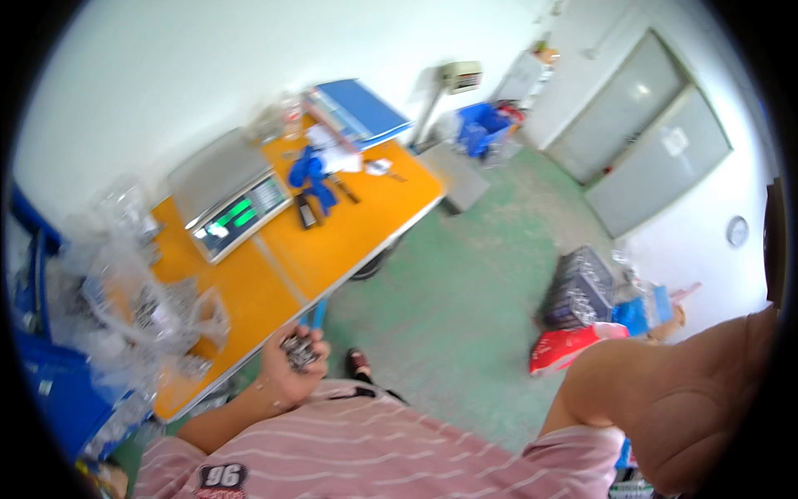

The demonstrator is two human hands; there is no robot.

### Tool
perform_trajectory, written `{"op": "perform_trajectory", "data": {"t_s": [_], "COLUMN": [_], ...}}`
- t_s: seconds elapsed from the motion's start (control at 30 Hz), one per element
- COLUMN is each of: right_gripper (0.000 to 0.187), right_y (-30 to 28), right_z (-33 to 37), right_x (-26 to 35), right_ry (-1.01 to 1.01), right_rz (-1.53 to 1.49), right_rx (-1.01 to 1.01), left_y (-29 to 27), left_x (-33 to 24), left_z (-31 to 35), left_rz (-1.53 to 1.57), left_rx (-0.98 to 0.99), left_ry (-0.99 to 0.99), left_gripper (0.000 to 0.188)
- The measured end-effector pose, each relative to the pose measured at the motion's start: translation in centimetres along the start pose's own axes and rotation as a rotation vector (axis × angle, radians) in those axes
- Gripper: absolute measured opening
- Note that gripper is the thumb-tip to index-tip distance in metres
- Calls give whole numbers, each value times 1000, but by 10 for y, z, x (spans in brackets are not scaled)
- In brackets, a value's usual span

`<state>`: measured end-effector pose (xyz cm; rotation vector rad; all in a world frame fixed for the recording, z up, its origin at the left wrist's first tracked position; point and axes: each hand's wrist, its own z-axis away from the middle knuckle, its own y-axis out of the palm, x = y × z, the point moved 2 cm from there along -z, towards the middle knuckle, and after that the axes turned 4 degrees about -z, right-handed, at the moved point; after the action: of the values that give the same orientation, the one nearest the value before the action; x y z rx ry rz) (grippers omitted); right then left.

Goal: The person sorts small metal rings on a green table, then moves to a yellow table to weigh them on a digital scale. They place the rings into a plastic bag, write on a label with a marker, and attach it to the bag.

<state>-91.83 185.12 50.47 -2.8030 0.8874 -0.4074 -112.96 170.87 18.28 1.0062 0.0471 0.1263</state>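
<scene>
Beside the near edge of the yellow table (349, 249), the left hand (281, 378) is turned palm up, its fingers curled around a handful of small metal parts (299, 353). The right arm (632, 378) is bent up, large and close to the camera, and runs off at the right edge; its hand is out of sight, so its grip cannot be told. On the table, nearest the left hand, clear plastic bags (120, 274) are heaped, some with small parts showing through. Behind them stands a scale (218, 170) with a lit green display. Right of it lie a black device (307, 212), blue gloves or cloth (307, 168), papers (334, 156) and a blue binder (362, 104). Past the table's far end are a floor scale (455, 176) and a blue bin (484, 126). Across the green floor (457, 291), a dark crate (579, 287) stands by the wall with a red bag (569, 347) before it.
</scene>
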Motion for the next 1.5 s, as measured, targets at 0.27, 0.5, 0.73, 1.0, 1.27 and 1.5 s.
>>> {"op": "perform_trajectory", "data": {"t_s": [0.27,0.5,0.73,1.0,1.27,1.5], "right_gripper": [16,19,21,10,16,18], "right_y": [-8,8,-2,-1,8,61], "right_z": [-8,22,59,116,248,287], "right_x": [68,97,54,-25,-115,-151], "right_ry": [134,203,366,355,1265,1507], "right_rz": [277,283,70,-210,-138,-341], "right_rx": [-74,-203,-420,-276,-119,179], "left_y": [-1,-8,25,24,11,-6], "left_x": [14,18,57,79,72,35], "left_z": [-7,-30,-59,-71,-60,-26], "left_rz": [-147,-241,-226,-133,188,335], "left_rx": [-66,83,12,-61,167,301], "left_ry": [-183,-247,-334,-189,169,547], "left_gripper": [23,20,20,21,22,36]}}
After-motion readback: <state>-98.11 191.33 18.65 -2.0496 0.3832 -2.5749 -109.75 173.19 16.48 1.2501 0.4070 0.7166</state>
